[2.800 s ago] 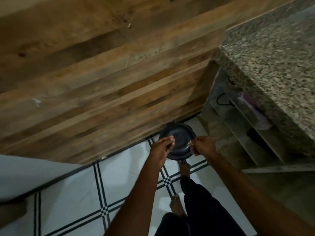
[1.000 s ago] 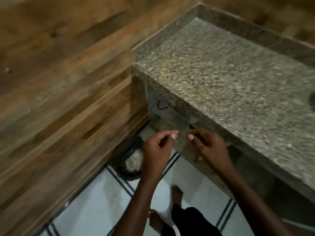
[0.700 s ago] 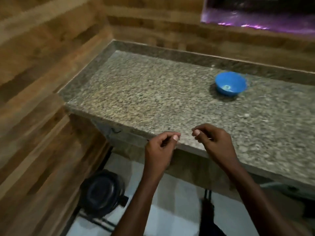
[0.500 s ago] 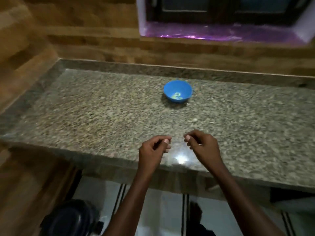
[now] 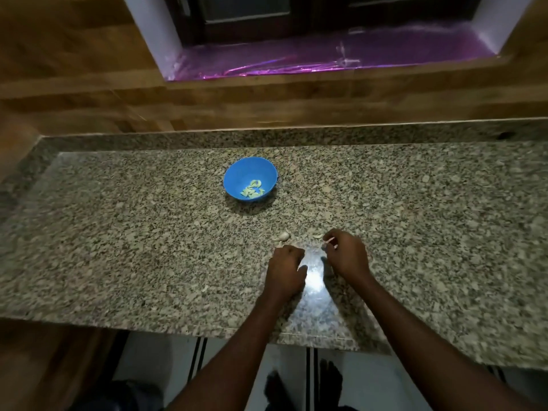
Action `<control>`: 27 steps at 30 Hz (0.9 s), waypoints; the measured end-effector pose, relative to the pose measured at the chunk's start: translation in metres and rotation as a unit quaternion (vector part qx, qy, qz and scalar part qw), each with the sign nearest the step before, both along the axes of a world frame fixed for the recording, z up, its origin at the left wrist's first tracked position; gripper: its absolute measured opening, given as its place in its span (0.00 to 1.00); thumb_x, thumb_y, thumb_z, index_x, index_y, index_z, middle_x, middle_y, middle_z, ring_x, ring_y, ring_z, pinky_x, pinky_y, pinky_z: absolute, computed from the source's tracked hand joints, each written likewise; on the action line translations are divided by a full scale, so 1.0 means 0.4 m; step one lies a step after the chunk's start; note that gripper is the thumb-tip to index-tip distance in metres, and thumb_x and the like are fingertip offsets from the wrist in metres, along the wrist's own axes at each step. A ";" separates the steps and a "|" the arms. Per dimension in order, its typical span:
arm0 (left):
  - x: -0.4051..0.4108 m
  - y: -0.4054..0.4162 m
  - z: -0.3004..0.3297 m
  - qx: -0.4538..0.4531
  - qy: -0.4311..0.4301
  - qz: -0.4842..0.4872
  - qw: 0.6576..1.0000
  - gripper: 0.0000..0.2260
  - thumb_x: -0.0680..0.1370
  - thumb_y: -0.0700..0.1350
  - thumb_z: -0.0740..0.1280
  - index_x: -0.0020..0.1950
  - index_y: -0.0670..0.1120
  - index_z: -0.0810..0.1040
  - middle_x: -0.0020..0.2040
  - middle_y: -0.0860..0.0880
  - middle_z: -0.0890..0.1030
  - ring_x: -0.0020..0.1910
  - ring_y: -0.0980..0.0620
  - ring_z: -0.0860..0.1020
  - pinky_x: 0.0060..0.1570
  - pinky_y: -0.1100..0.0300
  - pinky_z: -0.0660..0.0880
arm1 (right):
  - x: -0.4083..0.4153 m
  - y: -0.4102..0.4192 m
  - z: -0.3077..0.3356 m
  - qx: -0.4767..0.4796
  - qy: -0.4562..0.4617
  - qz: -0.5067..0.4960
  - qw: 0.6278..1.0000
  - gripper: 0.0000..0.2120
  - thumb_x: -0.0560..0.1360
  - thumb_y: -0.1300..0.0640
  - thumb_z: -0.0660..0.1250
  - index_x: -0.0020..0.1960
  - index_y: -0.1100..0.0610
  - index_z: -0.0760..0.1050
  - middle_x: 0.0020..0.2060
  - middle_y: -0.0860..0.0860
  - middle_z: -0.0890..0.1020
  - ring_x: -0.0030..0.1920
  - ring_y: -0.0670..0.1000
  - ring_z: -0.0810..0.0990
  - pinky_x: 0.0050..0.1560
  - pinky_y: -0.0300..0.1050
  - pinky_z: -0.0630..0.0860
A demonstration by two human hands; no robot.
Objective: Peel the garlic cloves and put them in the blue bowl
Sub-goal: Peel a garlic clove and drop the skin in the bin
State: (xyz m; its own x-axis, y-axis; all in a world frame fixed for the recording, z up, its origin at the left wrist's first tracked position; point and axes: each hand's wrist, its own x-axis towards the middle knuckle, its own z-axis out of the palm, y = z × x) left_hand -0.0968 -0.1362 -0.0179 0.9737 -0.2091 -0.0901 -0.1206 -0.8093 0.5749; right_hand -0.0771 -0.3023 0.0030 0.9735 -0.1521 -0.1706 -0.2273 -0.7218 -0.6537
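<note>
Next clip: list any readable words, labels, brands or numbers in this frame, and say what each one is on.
None. No text shows anywhere in the head view.
Blue bowl: plain, no label or mark visible.
Granite counter: only speckle, no writing.
Purple sheet on the window sill: shiny creases, no print readable.
Wooden wall panels: bare grain.

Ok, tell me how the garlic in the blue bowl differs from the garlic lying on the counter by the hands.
The garlic in the blue bowl is a small heap of pale greenish pieces with no skin showing; the clove on the counter lies alone, whiter, apparently unpeeled. The bowl pieces sit farther from the person; the loose clove lies just beyond the left hand. Both rest over the same granite counter.
</note>
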 end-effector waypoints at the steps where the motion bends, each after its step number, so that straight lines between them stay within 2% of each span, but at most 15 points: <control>1: 0.001 0.002 -0.012 0.052 -0.009 -0.021 0.998 0.14 0.77 0.44 0.68 0.62 0.43 0.79 0.61 0.44 0.77 0.60 0.43 0.73 0.59 0.51 0.70 | 0.024 0.004 -0.015 -0.015 0.002 0.010 1.000 0.08 0.76 0.57 0.70 0.54 0.53 0.81 0.45 0.54 0.86 0.47 0.55 0.84 0.48 0.48 0.79; 2: 0.000 0.004 -0.021 0.078 -0.018 -0.033 0.996 0.14 0.77 0.44 0.67 0.62 0.43 0.78 0.61 0.44 0.76 0.59 0.42 0.72 0.58 0.50 0.70 | 0.042 0.008 -0.026 -0.032 0.001 0.020 0.999 0.09 0.75 0.57 0.70 0.55 0.53 0.81 0.47 0.54 0.85 0.48 0.56 0.83 0.48 0.47 0.78; 4: 0.003 0.009 -0.024 0.057 -0.027 -0.026 0.998 0.12 0.77 0.41 0.66 0.60 0.43 0.80 0.59 0.45 0.78 0.57 0.43 0.73 0.57 0.49 0.71 | 0.070 0.019 -0.048 -0.066 0.001 0.045 0.997 0.10 0.75 0.57 0.70 0.56 0.52 0.80 0.49 0.55 0.83 0.50 0.58 0.82 0.47 0.47 0.76; 7: 0.017 0.034 -0.015 -0.011 -0.058 0.052 0.997 0.07 0.75 0.36 0.65 0.49 0.41 0.82 0.51 0.45 0.83 0.53 0.45 0.76 0.55 0.50 0.73 | 0.097 0.030 -0.066 -0.098 -0.017 0.059 0.993 0.02 0.76 0.58 0.68 0.48 0.53 0.77 0.43 0.52 0.80 0.45 0.57 0.80 0.44 0.48 0.76; 10: 0.045 0.097 -0.011 -0.022 -0.078 0.118 0.990 0.09 0.76 0.36 0.66 0.53 0.42 0.84 0.52 0.44 0.83 0.54 0.45 0.77 0.54 0.52 0.74 | 0.135 0.042 -0.058 -0.075 -0.024 0.046 0.996 0.04 0.74 0.60 0.67 0.41 0.54 0.77 0.34 0.49 0.78 0.38 0.54 0.80 0.37 0.46 0.73; 13: 0.092 0.158 -0.014 -0.002 -0.055 0.138 0.989 0.11 0.76 0.36 0.65 0.56 0.42 0.83 0.54 0.43 0.81 0.56 0.43 0.76 0.55 0.52 0.73 | 0.213 0.087 -0.020 -0.021 -0.047 0.026 0.998 0.04 0.74 0.59 0.69 0.40 0.55 0.80 0.33 0.51 0.82 0.37 0.53 0.81 0.35 0.43 0.72; 17: 0.130 0.195 -0.025 0.022 -0.030 0.132 0.991 0.14 0.75 0.36 0.66 0.60 0.42 0.82 0.57 0.44 0.79 0.59 0.44 0.74 0.58 0.55 0.72 | 0.337 0.205 0.053 0.020 -0.105 0.041 0.993 0.03 0.74 0.58 0.71 0.42 0.56 0.81 0.36 0.53 0.84 0.38 0.52 0.81 0.38 0.43 0.74; 21: 0.151 0.221 -0.035 -0.007 -0.008 0.124 0.992 0.12 0.77 0.39 0.66 0.60 0.43 0.82 0.56 0.46 0.78 0.59 0.46 0.73 0.56 0.57 0.70 | 0.448 0.326 0.098 0.013 -0.124 0.094 0.988 0.03 0.76 0.58 0.71 0.44 0.56 0.83 0.40 0.54 0.85 0.43 0.54 0.83 0.42 0.46 0.78; 25: 0.167 0.231 -0.045 -0.034 0.002 0.141 0.989 0.12 0.77 0.37 0.67 0.58 0.45 0.83 0.55 0.47 0.79 0.58 0.48 0.74 0.57 0.58 0.72 | 0.502 0.368 0.096 -0.035 -0.099 0.153 0.983 0.09 0.77 0.64 0.67 0.53 0.60 0.86 0.50 0.56 0.87 0.52 0.57 0.84 0.56 0.52 0.80; 27: 0.171 0.226 -0.055 -0.066 0.001 0.140 0.988 0.10 0.77 0.39 0.69 0.58 0.45 0.83 0.54 0.46 0.81 0.56 0.47 0.77 0.55 0.57 0.73 | 0.496 0.351 0.092 -0.021 -0.109 0.150 0.983 0.10 0.78 0.63 0.67 0.54 0.60 0.86 0.51 0.57 0.87 0.52 0.57 0.84 0.56 0.52 0.80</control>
State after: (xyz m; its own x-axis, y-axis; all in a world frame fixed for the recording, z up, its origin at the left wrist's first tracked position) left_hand -0.0286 -0.0459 -0.0397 0.9950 0.0587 -0.0812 0.0984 -0.7281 0.6784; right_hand 0.1212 -0.1620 0.0396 0.9885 0.1441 0.0465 0.1409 -0.7628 -0.6310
